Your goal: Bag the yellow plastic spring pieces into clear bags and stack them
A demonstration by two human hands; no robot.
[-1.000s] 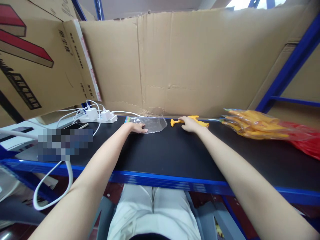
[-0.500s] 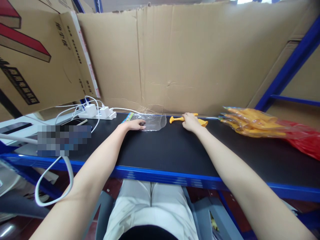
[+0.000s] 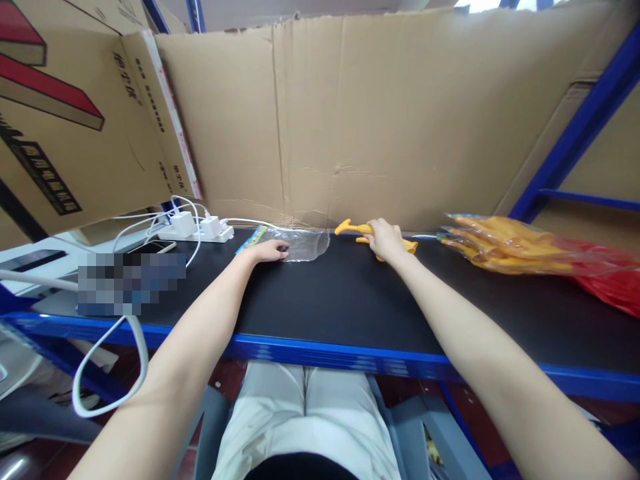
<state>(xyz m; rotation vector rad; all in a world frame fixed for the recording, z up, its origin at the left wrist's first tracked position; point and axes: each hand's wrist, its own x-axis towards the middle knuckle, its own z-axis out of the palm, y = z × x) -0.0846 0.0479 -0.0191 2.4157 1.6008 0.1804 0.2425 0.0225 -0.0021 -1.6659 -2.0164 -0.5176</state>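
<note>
Right hand [image 3: 385,238] closed round the yellow rubber toy [image 3: 353,229], one end tipped up off the black shelf [image 3: 350,300]. Left hand [image 3: 269,251] flat, fingers loose, pinning the clear bag [image 3: 303,243] just beside. Nothing bagged yet; stuffing still to do, probably.

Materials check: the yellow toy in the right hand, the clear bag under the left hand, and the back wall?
Yellow toy: looks like soft rubber or plastic, matte, uniformly coloured; which one is unclear. Clear bag: thin glossy plastic film, see-through, with glare and wrinkles. Back wall: brown corrugated cardboard, matte, creased and torn along its lower fold. Right hand grips the toy; left hand rests on the bag.
</note>
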